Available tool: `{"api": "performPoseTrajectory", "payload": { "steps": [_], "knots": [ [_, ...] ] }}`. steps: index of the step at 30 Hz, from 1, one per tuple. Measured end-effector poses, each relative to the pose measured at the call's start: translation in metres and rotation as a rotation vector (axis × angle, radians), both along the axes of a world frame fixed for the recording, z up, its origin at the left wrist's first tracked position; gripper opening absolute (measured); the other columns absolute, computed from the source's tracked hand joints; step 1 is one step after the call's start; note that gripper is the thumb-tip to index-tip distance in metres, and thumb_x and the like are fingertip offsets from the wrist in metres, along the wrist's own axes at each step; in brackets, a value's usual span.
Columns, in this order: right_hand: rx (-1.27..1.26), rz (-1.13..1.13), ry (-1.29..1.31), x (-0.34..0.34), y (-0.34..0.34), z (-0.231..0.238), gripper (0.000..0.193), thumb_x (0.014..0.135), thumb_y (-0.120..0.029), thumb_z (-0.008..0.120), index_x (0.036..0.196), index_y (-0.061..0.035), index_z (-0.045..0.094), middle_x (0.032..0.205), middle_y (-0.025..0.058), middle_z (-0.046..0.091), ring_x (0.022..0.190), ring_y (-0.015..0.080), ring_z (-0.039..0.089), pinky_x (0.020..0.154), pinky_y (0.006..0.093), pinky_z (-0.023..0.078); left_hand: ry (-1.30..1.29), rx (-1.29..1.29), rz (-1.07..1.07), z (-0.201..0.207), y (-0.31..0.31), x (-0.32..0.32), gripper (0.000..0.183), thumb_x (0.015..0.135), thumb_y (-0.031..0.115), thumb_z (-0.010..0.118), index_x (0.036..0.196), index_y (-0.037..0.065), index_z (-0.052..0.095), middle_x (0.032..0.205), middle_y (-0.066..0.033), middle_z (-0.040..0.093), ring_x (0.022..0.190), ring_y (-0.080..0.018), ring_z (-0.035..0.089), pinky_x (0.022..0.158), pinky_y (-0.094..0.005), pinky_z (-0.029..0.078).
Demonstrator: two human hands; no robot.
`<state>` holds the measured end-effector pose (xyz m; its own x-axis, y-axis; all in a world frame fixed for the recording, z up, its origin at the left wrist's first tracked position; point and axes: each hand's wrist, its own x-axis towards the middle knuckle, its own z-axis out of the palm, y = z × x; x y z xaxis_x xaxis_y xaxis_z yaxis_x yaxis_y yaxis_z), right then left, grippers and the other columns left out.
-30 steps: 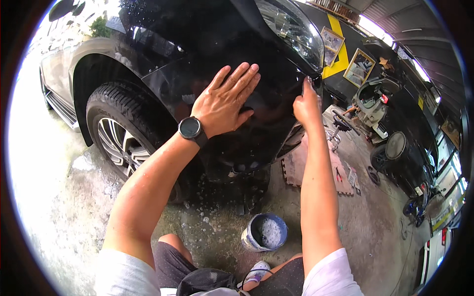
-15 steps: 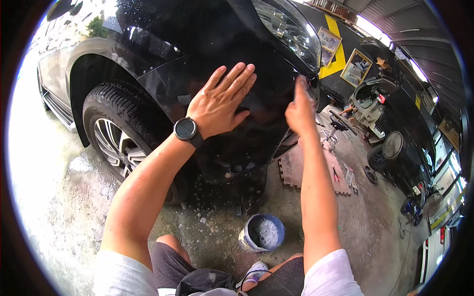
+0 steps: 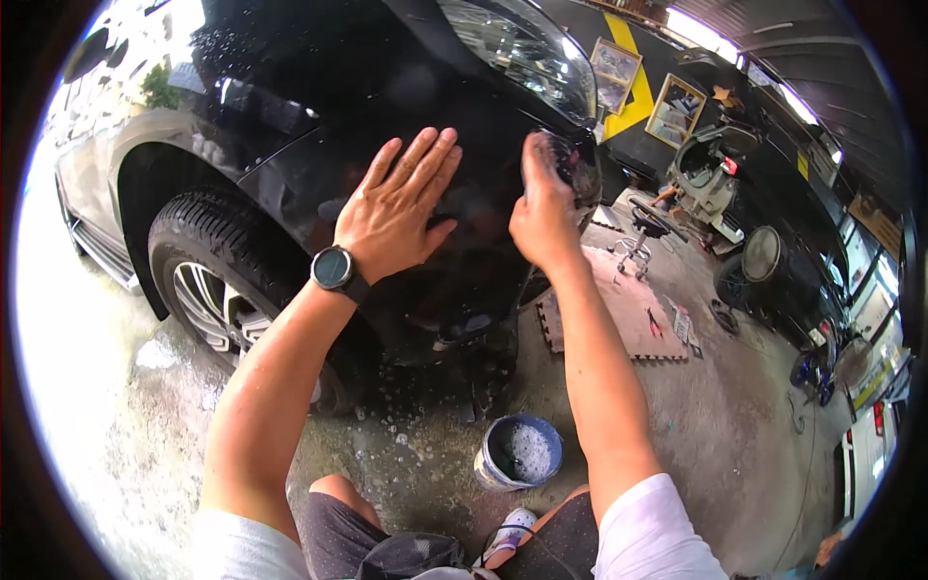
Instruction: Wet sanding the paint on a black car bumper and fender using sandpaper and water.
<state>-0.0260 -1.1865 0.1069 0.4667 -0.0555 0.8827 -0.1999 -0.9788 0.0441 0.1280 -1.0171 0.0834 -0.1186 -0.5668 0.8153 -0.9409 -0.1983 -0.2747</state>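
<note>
A wet black car front [image 3: 387,87] fills the upper middle, with a clear headlight [image 3: 527,53] above. My left hand [image 3: 394,208] lies flat on the black bumper panel, fingers stretched out and a dark watch [image 3: 333,268] on its wrist. My right hand [image 3: 544,215] is at the bumper's corner just below the headlight. Its fingers are curled with the thumb side up; a blurred greyish patch shows by them, too smeared to name. Between my feet and the car stands a bucket [image 3: 490,473] of foamy water.
The front wheel [image 3: 208,280] is left of my left arm. Wet concrete lies below. To the right are a pink foam mat [image 3: 619,309] with red-handled pliers [image 3: 654,322], a wheeled stool [image 3: 638,242] and another dark car [image 3: 797,261]. Framed pictures [image 3: 674,111] hang behind.
The whole view has shifted, so the car and both hands sit farther left in the picture. My right hand has slid slightly left along the bumper corner; my left stays flat on the panel.
</note>
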Motion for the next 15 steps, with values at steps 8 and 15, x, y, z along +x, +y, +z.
{"api": "performPoseTrajectory", "payload": {
  "steps": [8, 15],
  "knots": [
    [0.072, 0.001, -0.033, -0.004, -0.037, -0.008, 0.068, 0.077, 0.009, 0.045, 0.144, 0.0124, 0.033, 0.146, 0.0381, 0.036, 0.141, 0.0472, 0.033, 0.120, 0.0468, 0.027, -0.009, 0.019, 0.035, 0.006, -0.003, -0.009, 0.084, 0.087, 0.042, 0.065, 0.154, 0.006, 0.031, 0.163, -0.0079, 0.025, 0.151, -0.0224, 0.022, 0.123, -0.0426, 0.017],
    [0.322, -0.040, -0.004, -0.042, -0.085, -0.010, 0.069, 0.077, 0.009, 0.045, 0.145, 0.0124, 0.031, 0.150, 0.0357, 0.032, 0.144, 0.0444, 0.029, 0.122, 0.0441, 0.023, -0.033, 0.031, 0.085, 0.011, -0.004, -0.018, 0.087, 0.085, 0.040, 0.066, 0.155, 0.005, 0.028, 0.164, -0.0092, 0.023, 0.152, -0.0237, 0.020, 0.124, -0.0440, 0.017]
  ]
}}
